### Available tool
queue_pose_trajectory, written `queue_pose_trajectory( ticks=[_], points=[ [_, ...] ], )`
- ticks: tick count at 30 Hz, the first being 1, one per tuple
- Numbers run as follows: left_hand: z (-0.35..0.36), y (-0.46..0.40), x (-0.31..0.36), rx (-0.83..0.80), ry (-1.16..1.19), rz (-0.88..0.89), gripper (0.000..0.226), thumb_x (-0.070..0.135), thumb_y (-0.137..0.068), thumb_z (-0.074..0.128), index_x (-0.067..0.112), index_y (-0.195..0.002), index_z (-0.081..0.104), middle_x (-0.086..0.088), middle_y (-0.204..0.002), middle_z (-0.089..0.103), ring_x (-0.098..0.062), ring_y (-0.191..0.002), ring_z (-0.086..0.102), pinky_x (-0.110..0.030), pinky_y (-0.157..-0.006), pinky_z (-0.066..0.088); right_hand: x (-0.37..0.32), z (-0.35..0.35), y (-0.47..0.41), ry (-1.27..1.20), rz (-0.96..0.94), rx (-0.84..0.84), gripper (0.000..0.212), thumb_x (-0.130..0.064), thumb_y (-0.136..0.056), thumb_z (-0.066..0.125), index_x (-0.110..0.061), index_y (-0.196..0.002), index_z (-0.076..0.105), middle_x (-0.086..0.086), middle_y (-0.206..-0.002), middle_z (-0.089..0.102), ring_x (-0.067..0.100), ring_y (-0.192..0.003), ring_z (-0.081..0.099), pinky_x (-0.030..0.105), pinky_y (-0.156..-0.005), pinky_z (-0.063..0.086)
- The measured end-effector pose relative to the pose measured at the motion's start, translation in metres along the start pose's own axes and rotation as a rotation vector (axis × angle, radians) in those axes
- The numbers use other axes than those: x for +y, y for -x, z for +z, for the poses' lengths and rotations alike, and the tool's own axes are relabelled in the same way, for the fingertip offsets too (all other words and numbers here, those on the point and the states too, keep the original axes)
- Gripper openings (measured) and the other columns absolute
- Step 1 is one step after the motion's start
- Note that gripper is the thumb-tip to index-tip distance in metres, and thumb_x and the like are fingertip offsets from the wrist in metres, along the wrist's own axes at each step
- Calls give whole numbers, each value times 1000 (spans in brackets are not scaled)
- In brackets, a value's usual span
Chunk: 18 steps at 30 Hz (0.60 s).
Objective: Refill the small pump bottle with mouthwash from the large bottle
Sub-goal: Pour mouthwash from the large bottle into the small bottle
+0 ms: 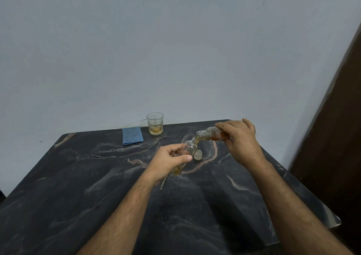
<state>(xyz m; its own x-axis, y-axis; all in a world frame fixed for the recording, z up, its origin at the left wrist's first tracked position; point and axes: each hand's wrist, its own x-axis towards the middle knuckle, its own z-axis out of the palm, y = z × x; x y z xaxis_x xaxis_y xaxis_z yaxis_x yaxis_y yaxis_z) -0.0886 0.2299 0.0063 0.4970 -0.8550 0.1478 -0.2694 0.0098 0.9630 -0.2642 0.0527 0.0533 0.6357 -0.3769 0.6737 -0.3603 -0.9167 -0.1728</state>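
Clear bottles, two (tilted), one glass, one cloth.

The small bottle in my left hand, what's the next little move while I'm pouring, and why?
Probably keep the large bottle tipped in the right hand and hold the small bottle steady in the left hand, mouths lined up. Amber liquid is passing between the two necks, and only a little shows at the small bottle's bottom, so it looks far from full.

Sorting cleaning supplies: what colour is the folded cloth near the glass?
Blue, with fine ribbed lines; the cloth shows in the head view.
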Motion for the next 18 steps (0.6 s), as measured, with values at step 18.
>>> queue_pose_trajectory(
  ticks=[18],
  points=[
    [-1, -3, -1, -13, 4, -12, 55, 24, -79, 81, 18, -130, 64, 5, -114, 74, -10, -110, 68, -38, -104, 50, 0, 0, -2, 1, 8, -5, 36, -1, -86, 67, -19, -117, 68, -4, -110, 71, 24, -108, 59, 50, -113, 20]
  ],
)
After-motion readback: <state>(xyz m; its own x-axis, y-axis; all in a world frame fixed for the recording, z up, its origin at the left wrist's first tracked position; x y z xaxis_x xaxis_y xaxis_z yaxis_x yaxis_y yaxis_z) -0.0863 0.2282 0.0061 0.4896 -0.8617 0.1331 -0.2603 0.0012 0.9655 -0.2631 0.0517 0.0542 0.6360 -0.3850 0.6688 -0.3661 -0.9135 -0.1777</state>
